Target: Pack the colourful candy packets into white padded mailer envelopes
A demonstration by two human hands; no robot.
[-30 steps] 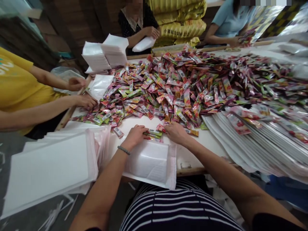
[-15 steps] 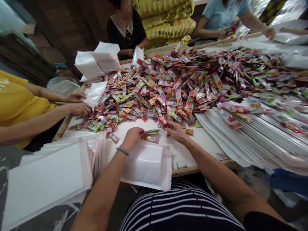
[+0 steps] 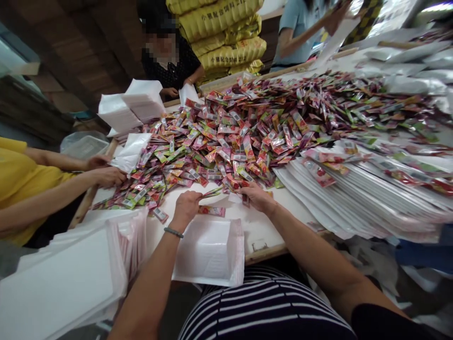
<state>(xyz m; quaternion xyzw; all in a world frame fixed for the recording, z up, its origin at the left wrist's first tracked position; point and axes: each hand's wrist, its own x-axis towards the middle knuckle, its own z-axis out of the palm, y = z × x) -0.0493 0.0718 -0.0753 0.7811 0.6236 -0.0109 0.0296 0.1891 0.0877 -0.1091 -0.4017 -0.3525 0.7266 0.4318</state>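
My left hand (image 3: 187, 205) is closed on a thin bunch of small green-edged snack packets (image 3: 212, 192), which point right. My right hand (image 3: 258, 196) pinches at the near edge of the pile of snack packets (image 3: 244, 137); a packet (image 3: 245, 200) shows beneath its fingers, partly hidden. Between and below the hands, one pink packet (image 3: 212, 211) lies loose on the white tabletop (image 3: 264, 226). Close to my body a white padded mailer (image 3: 205, 243) lies flat at the table edge, its pink-tinted end to the right.
Left of me is a stack of white mailers (image 3: 71, 269); more mailers (image 3: 368, 193) fan out at right with packets on top. A co-worker in a yellow shirt (image 3: 31, 189) handles a white bag (image 3: 132, 151). Two other people stand across the table. Yellow sacks (image 3: 226, 52) are piled behind.
My left hand has lifted the bunch slightly off the loose packet. My right hand stays at the pile's edge. The person in blue has raised a hand, with a white bag now showing.
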